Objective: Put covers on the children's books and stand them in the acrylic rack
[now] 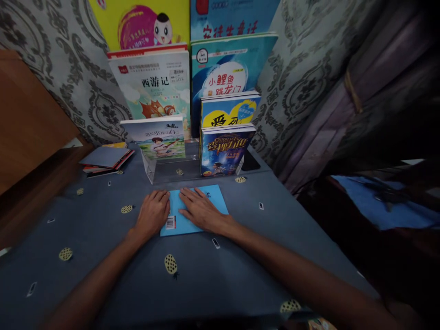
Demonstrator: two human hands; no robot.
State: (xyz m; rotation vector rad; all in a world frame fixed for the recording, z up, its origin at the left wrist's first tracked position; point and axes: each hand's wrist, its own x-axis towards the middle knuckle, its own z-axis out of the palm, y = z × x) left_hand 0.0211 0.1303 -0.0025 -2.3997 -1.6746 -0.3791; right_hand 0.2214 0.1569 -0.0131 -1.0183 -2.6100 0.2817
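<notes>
While right hand (200, 210) lies flat on blue book (218, 198) (grip released, thumb splayed), left hand (154, 211) at edge, grip unclear.

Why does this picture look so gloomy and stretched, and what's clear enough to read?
Head view: dim overall, the lower right nearly black. Head view: the purple curtain and brown board near the sides look smeared and stretched. Head view: the large 西游记 title reads clearly, but the light-blue book's barcode digits don't.
</notes>
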